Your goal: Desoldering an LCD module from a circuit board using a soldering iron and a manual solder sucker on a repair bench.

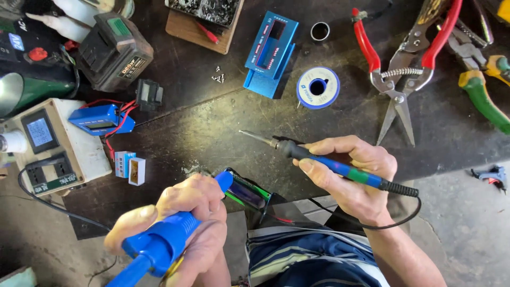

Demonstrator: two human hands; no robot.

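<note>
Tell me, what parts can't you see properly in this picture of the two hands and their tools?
All in the head view:
- The blue tool in the left hand: its lower end is cut off by the bottom edge.
- The small green and black part: its left end is hidden behind that tool's tip and the left hand.
- The soldering iron: the right hand covers part of its handle.
- The green-handled pliers: cut off by the right edge.

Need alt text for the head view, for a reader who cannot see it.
Over a dark workbench, the right hand holds a blue-handled soldering iron, tip pointing left, while the left hand grips a blue desoldering pump whose nozzle meets a small circuit module. A solder spool, red-handled snips and blue meters lie behind.
</note>
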